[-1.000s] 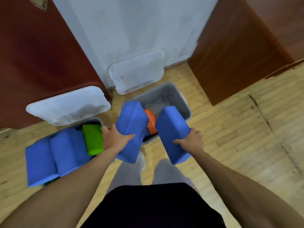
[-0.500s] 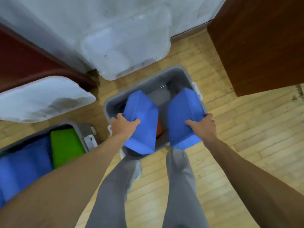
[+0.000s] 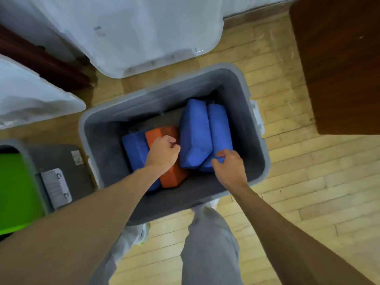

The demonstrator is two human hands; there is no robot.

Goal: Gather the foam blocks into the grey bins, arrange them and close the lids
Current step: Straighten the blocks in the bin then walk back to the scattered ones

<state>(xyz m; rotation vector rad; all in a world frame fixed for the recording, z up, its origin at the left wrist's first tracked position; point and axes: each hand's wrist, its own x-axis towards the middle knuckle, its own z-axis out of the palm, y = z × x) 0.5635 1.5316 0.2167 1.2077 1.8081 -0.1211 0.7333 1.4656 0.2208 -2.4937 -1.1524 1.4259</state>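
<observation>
The open grey bin (image 3: 164, 86) stands on the wood floor in front of my legs. Inside lie a blue foam block (image 3: 134, 147) at the left, an orange block (image 3: 174, 176) beside it, and two blue blocks (image 3: 195, 132) (image 3: 220, 128) side by side at the right. My left hand (image 3: 163, 153) hovers inside the bin over the orange block, fingers curled shut, knuckles against the middle blue block. My right hand (image 3: 230, 167) pinches the near end of the rightmost blue block between thumb and fingers.
A second grey bin (image 3: 30, 161) at the left edge holds a green block (image 3: 16, 192). Two white lids (image 3: 154, 33) (image 3: 30, 99) lean against the wall and a dark door. A brown cabinet (image 3: 339, 68) stands at the right.
Both blue blocks went from my hands down into the bin, at its right side. My left hand has let go of its block. The camera has moved closer over the bin.
</observation>
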